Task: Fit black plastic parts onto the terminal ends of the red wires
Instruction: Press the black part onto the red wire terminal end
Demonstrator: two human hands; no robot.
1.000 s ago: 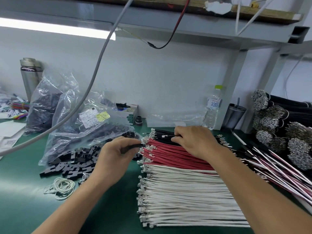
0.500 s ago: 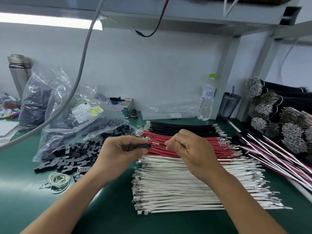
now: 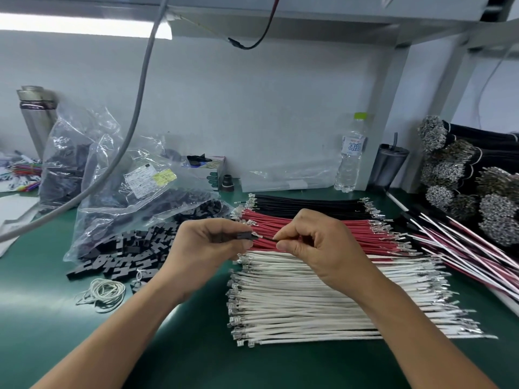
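My left hand [image 3: 205, 248] pinches a small black plastic part [image 3: 243, 236] above the wire piles. My right hand [image 3: 317, 245] pinches a thin wire [image 3: 268, 238] near its end; the wire's metal terminal touches the open end of the black part. The wire's colour is hard to tell against the pile behind it. Below my hands lie rows of red wires [image 3: 362, 234], black wires [image 3: 309, 204] and white wires [image 3: 309, 304], all with metal terminals. Loose black plastic parts [image 3: 126, 254] are heaped to the left.
Clear bags of black parts [image 3: 134, 197] stand at the left, a coil of white string [image 3: 104, 293] in front of them. A water bottle [image 3: 351, 155] and dark cup [image 3: 389, 167] stand at the back. Bundled wire harnesses [image 3: 463, 175] fill the right side. A grey cable [image 3: 134, 113] hangs across.
My right hand lifted a wire from the pile and brought its terminal up to the black part in my left hand. The hands have drawn closer together.
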